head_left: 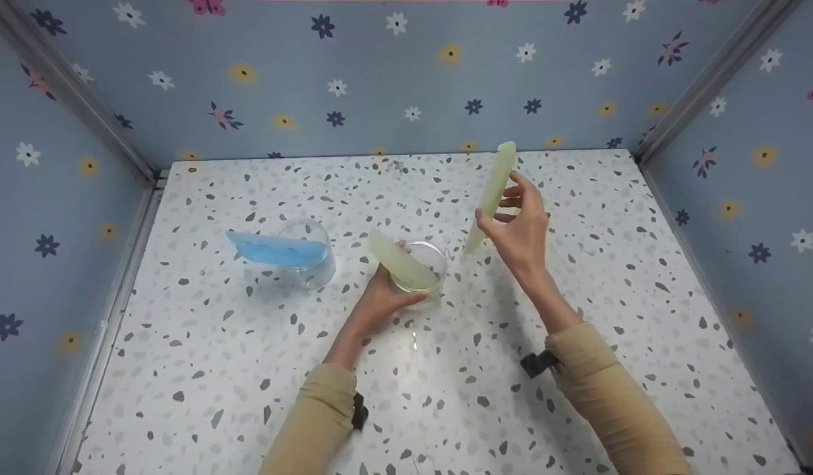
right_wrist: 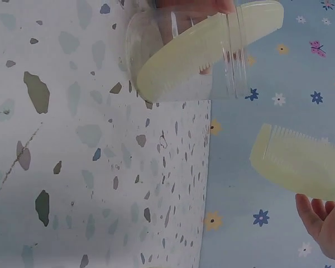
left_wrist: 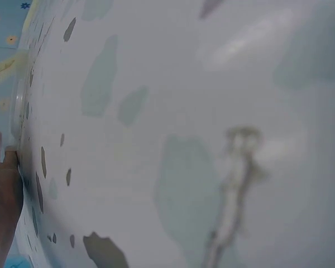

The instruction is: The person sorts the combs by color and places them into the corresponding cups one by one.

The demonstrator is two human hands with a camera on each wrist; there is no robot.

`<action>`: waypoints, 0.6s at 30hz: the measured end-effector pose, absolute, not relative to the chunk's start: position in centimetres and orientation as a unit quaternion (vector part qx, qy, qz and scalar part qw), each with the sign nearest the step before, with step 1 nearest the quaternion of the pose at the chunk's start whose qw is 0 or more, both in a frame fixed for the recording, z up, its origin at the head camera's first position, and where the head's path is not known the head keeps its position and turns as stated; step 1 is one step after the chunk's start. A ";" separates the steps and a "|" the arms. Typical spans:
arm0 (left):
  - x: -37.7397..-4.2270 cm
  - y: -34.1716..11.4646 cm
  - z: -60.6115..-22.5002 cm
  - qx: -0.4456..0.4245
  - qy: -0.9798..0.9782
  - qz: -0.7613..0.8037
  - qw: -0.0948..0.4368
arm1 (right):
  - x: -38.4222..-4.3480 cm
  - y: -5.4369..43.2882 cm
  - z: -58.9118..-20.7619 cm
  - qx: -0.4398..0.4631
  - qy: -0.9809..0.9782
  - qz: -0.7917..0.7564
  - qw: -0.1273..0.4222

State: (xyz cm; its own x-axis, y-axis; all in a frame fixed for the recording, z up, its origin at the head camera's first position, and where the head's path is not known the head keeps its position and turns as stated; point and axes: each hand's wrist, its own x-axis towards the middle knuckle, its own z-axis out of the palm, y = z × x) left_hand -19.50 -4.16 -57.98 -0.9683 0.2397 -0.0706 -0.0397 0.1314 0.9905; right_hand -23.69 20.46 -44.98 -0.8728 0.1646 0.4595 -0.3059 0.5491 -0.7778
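Observation:
My left hand [head_left: 382, 298] grips a clear cup [head_left: 440, 256] on the table, thumb on the near side. A pale yellow comb [head_left: 401, 262] leans inside that cup with its upper end above the rim. In the right wrist view its teeth show through the clear cup wall [right_wrist: 234, 84]. My right hand [head_left: 521, 231] holds a second pale yellow comb [head_left: 497, 181] between thumb and fingers, to the right of the cup. That comb's toothed edge [right_wrist: 301, 134] faces the cup in the right wrist view. Only part of the left hand [left_wrist: 3, 201] shows in the left wrist view.
To the left, another clear cup [head_left: 320, 272] stands with a blue comb [head_left: 277, 251] leaning out over its left side. The speckled white table [head_left: 202, 369] ends at a flowered blue back wall [head_left: 360, 59], with side panels [head_left: 43, 277] left and right.

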 end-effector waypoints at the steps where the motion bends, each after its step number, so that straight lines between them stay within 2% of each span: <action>1: -19.5 -4.2 -58.0 0.066 0.745 0.655 0.107 | -23.7 20.3 -44.9 0.045 -0.842 0.475 0.252; 8: -19.4 -4.2 -58.0 0.060 0.745 0.655 0.110 | -23.9 18.9 -44.3 0.067 -0.829 0.489 0.264; 18: -19.4 -4.2 -57.9 0.055 0.752 0.647 0.113 | -23.5 17.0 -44.2 0.086 -0.818 0.512 0.247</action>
